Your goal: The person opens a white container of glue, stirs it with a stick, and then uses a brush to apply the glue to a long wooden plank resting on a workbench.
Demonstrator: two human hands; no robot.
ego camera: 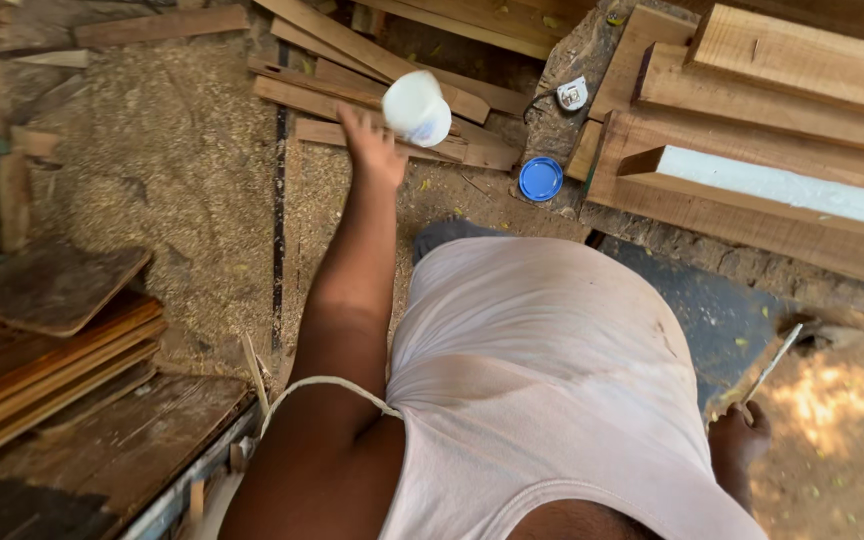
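1. Left hand point(372, 148) is stretched out ahead, over the sawdust-covered floor point(162, 170). A white plastic jar point(417, 108) sits at its fingertips, tilted, open end or base toward the camera; can't tell which.
2. Left fingers point(357, 125): partly hidden behind the jar. They look spread and only touching its lower side, not wrapped round it. Whether it is truly gripped or just leaving/meeting the hand, I cannot tell.
3. Right hand point(740, 435) is low at the person's side, fingers curled shut on a thin pale stick point(774, 362) that points up and away.
4. Handling, my read: the jar looks like thin-walled plastic, so light, fairly stiff, smooth and a bit slippery with dusty fingers. Not fragile. Contents unknown, so weight could be off.
5. Best hold, as a judgement: round the body with thumb opposite the fingers, mid-height. A fingertip hold at the rim risks it rolling out.
6. A blue round lid point(540, 179) lies flat on the floor just right of the jar, apart from it. Looks about the jar's mouth size; if it belongs, the jar is open and tilting it could spill.
7. Around: loose wood planks point(382, 70) stacked under and behind the jar, heavier timber beams point(752, 120) to the right, a small white tape-measure-like object point(572, 94) near the lid, stacked boards point(42, 350) at left.
8. The stick looks light and rigid; an end grip suits it.
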